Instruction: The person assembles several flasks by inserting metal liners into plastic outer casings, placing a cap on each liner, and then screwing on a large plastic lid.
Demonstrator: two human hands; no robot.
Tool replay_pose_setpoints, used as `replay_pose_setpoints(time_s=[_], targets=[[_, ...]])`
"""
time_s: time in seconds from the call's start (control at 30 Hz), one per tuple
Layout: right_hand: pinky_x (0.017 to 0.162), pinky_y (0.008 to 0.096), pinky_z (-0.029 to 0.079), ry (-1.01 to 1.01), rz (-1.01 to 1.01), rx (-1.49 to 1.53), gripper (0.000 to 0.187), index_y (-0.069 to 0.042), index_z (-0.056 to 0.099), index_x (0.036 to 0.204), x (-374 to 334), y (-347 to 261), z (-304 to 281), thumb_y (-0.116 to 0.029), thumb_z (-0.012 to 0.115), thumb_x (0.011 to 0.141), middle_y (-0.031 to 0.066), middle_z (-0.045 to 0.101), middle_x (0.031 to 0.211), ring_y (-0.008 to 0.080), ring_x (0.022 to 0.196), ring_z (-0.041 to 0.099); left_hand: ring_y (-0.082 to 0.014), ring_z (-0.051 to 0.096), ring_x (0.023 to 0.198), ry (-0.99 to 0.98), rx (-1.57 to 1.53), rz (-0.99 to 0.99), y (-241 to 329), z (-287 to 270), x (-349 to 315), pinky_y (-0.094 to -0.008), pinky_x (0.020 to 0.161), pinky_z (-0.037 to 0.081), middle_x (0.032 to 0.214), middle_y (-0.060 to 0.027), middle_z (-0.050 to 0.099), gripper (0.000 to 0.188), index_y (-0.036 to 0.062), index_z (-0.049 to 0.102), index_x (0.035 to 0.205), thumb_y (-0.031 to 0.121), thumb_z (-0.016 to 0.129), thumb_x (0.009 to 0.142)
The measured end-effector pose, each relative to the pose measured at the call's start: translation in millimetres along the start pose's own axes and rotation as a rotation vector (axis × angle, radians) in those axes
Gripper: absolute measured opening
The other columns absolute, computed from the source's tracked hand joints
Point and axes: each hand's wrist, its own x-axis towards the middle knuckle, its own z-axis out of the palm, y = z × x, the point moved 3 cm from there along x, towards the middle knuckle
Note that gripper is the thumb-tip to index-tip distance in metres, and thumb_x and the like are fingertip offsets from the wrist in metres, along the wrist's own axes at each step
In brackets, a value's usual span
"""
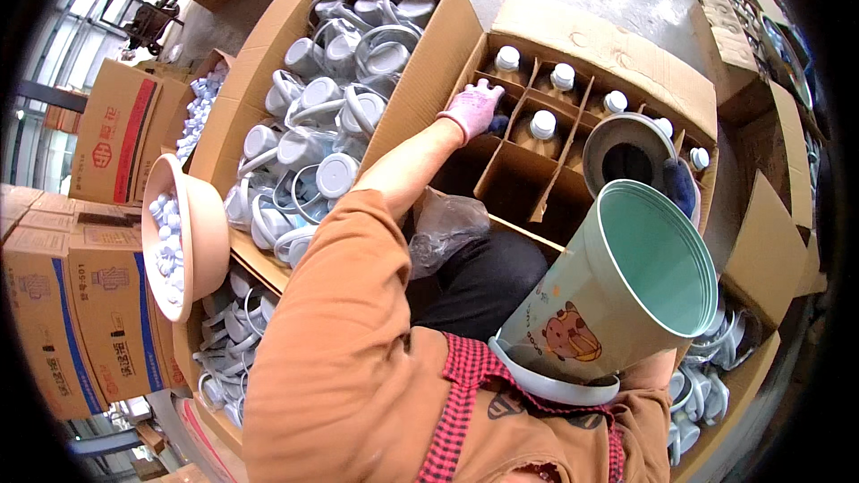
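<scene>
My left hand [472, 109], in a pink glove with a dark palm side, reaches into a compartment of the divided carton [514, 177]. Its fingers curl downward there; whatever is under them is hidden. Beside it stand several brownish bottle-shaped pieces with white caps [542, 125]. My right hand [684, 190], in a dark blue glove, grips the edge of a round grey collar [608, 139] with a black middle. Against my chest and right arm leans a large tapered vessel [559, 317], pale green inside, with a cartoon animal on its side. Its wide mouth faces up and away.
Left of the divided carton, an open carton [429, 80] is packed with grey handled lids [335, 174]. A peach basin [208, 237] holds small white parts. Stacked boxes [80, 304] stand farther left. More cartons [769, 250] line the right side. Clear plastic [447, 224] lies near my knee.
</scene>
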Motion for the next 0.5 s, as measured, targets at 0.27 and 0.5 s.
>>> replay_pose_setpoints(time_s=[0.27,0.5], targets=[[0.081,0.0287,0.045,-0.147,-0.011,-0.128,0.034,0.000,0.057,0.109,-31,-59,41,-0.026,0.060,0.088,0.0094,0.063,0.095,0.0166,0.088,0.058,-0.0313,0.061,0.088,0.135,0.313,0.198,7,-46,-19,-0.0413,0.075,0.052,0.093,-0.0155,0.059,0.021,0.0076,0.057,0.102,0.005,0.051,0.081],[0.088,0.0274,0.046,-0.184,-0.308,0.094,0.035,0.002,0.055,0.116,-61,-87,33,-0.014,0.059,0.085,0.0089,0.062,0.105,0.0166,0.095,0.059,-0.0147,0.059,0.078,0.653,-0.349,0.131,23,-315,-102,-0.0272,0.072,0.048,0.087,-0.0049,0.063,0.008,0.0023,0.060,0.085,0.007,0.059,0.079]])
